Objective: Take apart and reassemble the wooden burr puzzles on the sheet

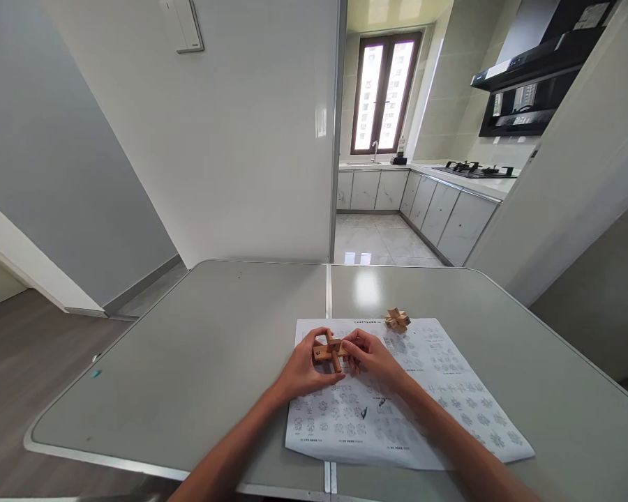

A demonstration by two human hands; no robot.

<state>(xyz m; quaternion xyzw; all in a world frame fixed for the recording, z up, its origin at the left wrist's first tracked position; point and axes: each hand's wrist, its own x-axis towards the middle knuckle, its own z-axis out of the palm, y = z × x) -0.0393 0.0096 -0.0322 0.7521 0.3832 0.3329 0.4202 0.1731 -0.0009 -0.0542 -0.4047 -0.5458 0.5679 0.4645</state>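
Note:
Crossed wooden pieces form a partly interlocked wooden puzzle (323, 353) above the printed sheet. My left hand (304, 364) grips it from the left, thumb and fingers around its ends. The fingers of my right hand (370, 356) pinch its right end; exactly which piece they hold is partly hidden. A dark number-like mark shows on the puzzle's left block. Beyond my right hand, a second wooden puzzle (398, 321), a compact knot of blocks, rests at the sheet's far edge. Beneath both hands lies the white instruction sheet (356, 446), printed with rows of small puzzle drawings.
The grey-green table (199, 362) has a metal seam (329, 293) across its middle and a pale rim. A small teal bit (95, 374) lies near its left edge. A wall stands behind the table, with a kitchen (423, 202) through the opening at right.

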